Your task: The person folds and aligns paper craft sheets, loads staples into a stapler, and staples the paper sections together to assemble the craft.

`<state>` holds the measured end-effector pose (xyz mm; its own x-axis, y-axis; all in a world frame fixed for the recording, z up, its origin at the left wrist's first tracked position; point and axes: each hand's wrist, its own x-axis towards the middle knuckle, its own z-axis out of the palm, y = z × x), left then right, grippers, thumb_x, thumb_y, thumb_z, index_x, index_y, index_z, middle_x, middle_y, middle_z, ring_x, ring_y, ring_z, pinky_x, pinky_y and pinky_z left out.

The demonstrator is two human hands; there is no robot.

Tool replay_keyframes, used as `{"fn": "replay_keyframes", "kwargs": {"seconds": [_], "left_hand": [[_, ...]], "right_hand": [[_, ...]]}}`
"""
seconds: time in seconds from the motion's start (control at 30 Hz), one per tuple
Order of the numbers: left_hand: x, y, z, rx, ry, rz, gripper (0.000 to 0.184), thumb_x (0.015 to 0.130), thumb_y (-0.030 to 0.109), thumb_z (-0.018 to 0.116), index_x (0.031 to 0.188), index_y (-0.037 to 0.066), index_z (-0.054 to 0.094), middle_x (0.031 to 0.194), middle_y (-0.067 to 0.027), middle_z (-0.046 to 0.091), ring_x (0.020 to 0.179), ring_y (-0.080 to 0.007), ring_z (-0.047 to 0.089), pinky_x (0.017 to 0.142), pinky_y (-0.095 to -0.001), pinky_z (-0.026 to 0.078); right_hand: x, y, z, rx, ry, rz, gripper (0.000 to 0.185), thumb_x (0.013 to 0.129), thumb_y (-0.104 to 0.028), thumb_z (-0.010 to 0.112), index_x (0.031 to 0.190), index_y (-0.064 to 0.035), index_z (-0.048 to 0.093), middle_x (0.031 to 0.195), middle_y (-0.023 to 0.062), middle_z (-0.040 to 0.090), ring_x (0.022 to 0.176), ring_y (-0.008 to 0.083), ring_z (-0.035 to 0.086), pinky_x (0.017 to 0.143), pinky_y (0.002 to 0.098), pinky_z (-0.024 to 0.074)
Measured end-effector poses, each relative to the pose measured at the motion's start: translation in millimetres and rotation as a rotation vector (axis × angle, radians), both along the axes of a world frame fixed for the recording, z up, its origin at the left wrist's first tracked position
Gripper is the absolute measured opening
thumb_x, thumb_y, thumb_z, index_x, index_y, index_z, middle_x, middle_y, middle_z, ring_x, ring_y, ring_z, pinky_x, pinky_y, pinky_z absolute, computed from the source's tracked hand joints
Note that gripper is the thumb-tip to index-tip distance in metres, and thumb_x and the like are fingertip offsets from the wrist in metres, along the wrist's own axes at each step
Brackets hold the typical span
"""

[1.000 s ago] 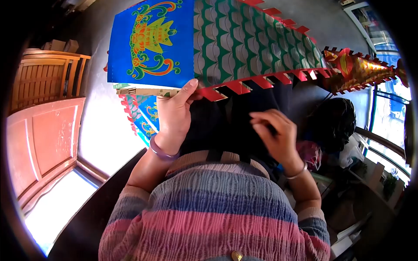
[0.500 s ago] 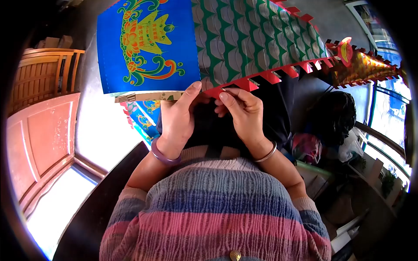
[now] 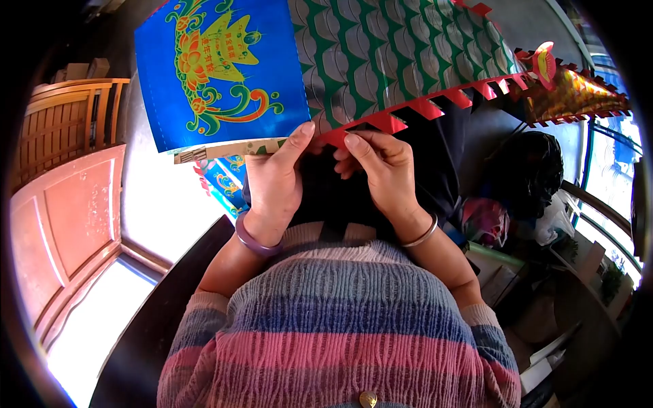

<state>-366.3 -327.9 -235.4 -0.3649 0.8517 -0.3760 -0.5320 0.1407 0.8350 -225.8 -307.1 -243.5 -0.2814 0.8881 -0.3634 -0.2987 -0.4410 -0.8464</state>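
A large fish-shaped paper decoration stretches across the top of the view, its green and silver scales edged with red notched tabs. Its blue printed panel lies at the left, over a strip of patterned cardboard. My left hand grips the lower corner where blue meets scales, thumb on top and fingers hidden beneath. With thumb and forefinger my right hand pinches the red paper edge just right of that corner. Its other fingers are curled below.
A wooden chair and a reddish panelled cabinet stand at the left. On the right are a black plastic bag and a white bag. More blue printed paper lies under the work.
The decoration has shifted slightly left in view, its blue panel tilting a little. My right thumb and forefinger now press on the red edge, a small distance from where they pinched before.
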Motion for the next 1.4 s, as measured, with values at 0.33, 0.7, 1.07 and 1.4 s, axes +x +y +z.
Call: {"fn": "replay_keyframes", "kwargs": {"seconds": [0.33,0.7,1.07,1.4], "left_hand": [[0.0,1.2,0.5,0.010,0.058,-0.007,0.017,0.076,-0.001,0.066,0.090,0.003,0.059,0.083,-0.0035,0.062,0.071,-0.0134,0.060,0.062,-0.0245,0.048],[2.7,0.3,-1.0,-0.012,0.114,-0.007,0.015,0.078,0.004,0.065,0.092,0.003,0.059,0.084,-0.0045,0.061,0.072,-0.0155,0.058,0.062,-0.0273,0.046],[3.9,-0.6,-3.4,0.025,0.093,0.000,0.018,0.078,0.004,0.065,0.095,0.004,0.057,0.087,-0.0046,0.060,0.076,-0.0158,0.058,0.065,-0.0283,0.047],[4.6,-0.4,-3.0,0.023,0.044,0.021,0.016,0.076,0.000,0.066,0.090,0.003,0.058,0.084,-0.0040,0.061,0.072,-0.0136,0.060,0.061,-0.0255,0.050]], "right_hand": [[3.0,2.3,-1.1,-0.042,0.027,0.002,0.019,0.086,-0.015,0.059,0.091,0.0039,0.062,0.071,0.0082,0.062,0.059,0.0135,0.060,0.051,0.0226,0.0487],[4.5,3.0,-2.6,-0.055,0.027,0.004,0.020,0.086,-0.015,0.059,0.089,0.0046,0.062,0.070,0.0088,0.062,0.057,0.0137,0.060,0.050,0.0229,0.0486],[5.1,4.2,-4.9,-0.051,0.038,0.006,0.018,0.086,-0.014,0.059,0.087,0.0037,0.063,0.069,0.0084,0.062,0.056,0.0137,0.060,0.049,0.0227,0.0484],[5.4,4.3,-6.8,-0.038,0.018,0.008,0.018,0.086,-0.014,0.059,0.087,0.0036,0.062,0.069,0.0086,0.062,0.056,0.0130,0.060,0.048,0.0221,0.0479]]}}
